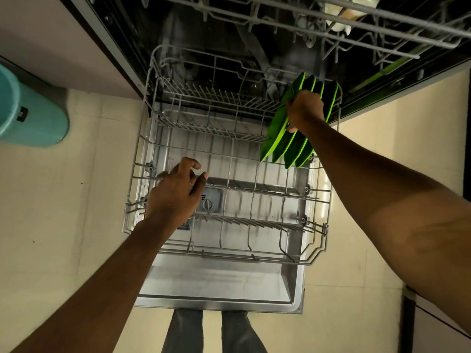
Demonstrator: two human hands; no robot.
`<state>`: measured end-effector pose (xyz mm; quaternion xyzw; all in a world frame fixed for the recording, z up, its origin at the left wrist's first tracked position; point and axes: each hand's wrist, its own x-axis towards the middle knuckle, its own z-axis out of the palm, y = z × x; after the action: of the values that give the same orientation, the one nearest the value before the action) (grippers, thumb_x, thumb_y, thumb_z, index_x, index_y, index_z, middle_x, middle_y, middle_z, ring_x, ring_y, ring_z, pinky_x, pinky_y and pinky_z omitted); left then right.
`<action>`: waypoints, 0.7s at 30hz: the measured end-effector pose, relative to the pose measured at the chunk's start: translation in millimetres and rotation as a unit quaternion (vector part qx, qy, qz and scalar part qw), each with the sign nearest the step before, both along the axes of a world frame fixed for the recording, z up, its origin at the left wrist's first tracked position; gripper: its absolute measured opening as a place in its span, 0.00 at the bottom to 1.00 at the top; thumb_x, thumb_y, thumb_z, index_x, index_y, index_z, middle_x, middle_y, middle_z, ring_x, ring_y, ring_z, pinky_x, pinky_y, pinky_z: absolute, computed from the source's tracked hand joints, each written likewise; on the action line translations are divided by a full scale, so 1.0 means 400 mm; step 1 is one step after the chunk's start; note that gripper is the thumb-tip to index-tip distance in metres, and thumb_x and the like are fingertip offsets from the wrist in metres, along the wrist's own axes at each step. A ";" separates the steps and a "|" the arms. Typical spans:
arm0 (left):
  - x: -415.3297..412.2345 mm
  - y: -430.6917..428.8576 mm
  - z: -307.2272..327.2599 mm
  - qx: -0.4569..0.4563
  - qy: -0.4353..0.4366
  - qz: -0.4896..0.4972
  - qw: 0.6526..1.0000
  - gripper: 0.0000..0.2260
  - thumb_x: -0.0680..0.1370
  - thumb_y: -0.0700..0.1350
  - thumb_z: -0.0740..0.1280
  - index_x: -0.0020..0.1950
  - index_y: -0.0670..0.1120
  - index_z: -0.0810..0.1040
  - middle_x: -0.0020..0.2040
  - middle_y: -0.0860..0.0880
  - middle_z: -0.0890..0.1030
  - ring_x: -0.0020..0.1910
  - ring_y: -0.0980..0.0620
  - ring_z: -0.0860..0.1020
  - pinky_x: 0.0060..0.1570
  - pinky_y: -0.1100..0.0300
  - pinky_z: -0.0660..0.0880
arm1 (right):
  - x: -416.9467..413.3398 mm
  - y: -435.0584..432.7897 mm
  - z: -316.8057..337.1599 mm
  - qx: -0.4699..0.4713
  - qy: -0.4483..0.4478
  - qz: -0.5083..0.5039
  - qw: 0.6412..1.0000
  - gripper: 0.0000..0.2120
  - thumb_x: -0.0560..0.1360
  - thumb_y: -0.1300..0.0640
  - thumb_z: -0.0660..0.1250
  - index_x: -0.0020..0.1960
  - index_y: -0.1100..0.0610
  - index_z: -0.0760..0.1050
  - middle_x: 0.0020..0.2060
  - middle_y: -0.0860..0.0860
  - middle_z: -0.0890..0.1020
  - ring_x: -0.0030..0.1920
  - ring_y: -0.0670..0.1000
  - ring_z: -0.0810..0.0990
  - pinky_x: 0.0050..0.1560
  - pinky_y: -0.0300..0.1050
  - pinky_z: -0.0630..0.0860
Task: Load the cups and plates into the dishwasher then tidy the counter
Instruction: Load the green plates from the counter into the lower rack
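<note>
The dishwasher's lower rack is pulled out over the open door. Several green plates stand on edge in the rack's far right corner. My right hand grips the top edge of the leftmost green plate, which leans left of the others. My left hand hovers over the rack's left side with curled, parted fingers and holds nothing. The upper rack sticks out above, with pale cups partly visible in it.
A teal bin stands on the tiled floor to the left of the dishwasher. Cabinet fronts flank the machine on both sides. My legs are at the door's front edge. The detergent dispenser shows through the rack.
</note>
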<state>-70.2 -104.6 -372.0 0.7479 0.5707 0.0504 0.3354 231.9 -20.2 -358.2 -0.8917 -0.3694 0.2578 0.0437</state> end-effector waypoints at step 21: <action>-0.033 -0.006 0.171 0.061 -0.006 -0.056 0.997 0.14 0.80 0.53 0.61 0.62 0.48 0.72 0.56 0.49 0.79 0.50 0.50 0.80 0.56 0.51 0.73 | -0.212 -0.247 0.107 0.094 0.063 -0.008 0.994 0.09 0.77 0.58 0.64 0.52 0.59 0.81 0.50 0.54 0.85 0.51 0.55 0.82 0.44 0.37 0.71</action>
<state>-83.5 -107.1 -303.4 0.7974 0.5219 0.0707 0.2945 147.2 -118.8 -315.4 -0.8686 -0.3813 0.2774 0.1522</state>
